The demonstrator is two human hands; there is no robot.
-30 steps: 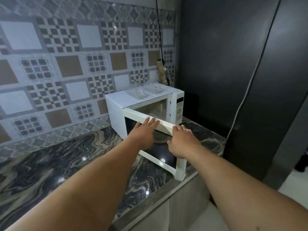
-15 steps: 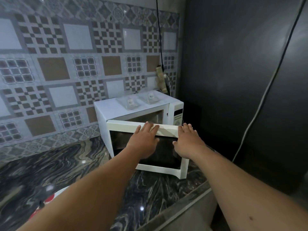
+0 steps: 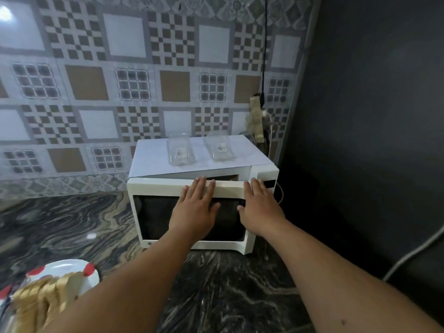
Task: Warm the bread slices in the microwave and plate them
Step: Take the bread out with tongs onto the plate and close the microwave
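The microwave (image 3: 192, 179) stood on the countertop (image 3: 72, 227) at about twelve o'clock, backed against the tiled wall (image 3: 120, 80), with a dark panel (image 3: 372, 116) beside it at three o'clock. Two glass containers (image 3: 180, 150) sat side by side on top of the microwave. Its door (image 3: 158, 212) stood nearly closed, a narrow gap showing along the top toward one o'clock. The left hand (image 3: 194, 207) and the right hand (image 3: 260, 207) lay flat against the door's front, the right at the door's three o'clock edge. At seven o'clock, near the counter's front, a plate (image 3: 92, 272) held bread slices (image 3: 45, 296). A cord (image 3: 264, 44) hung down the wall behind the microwave, at one o'clock.
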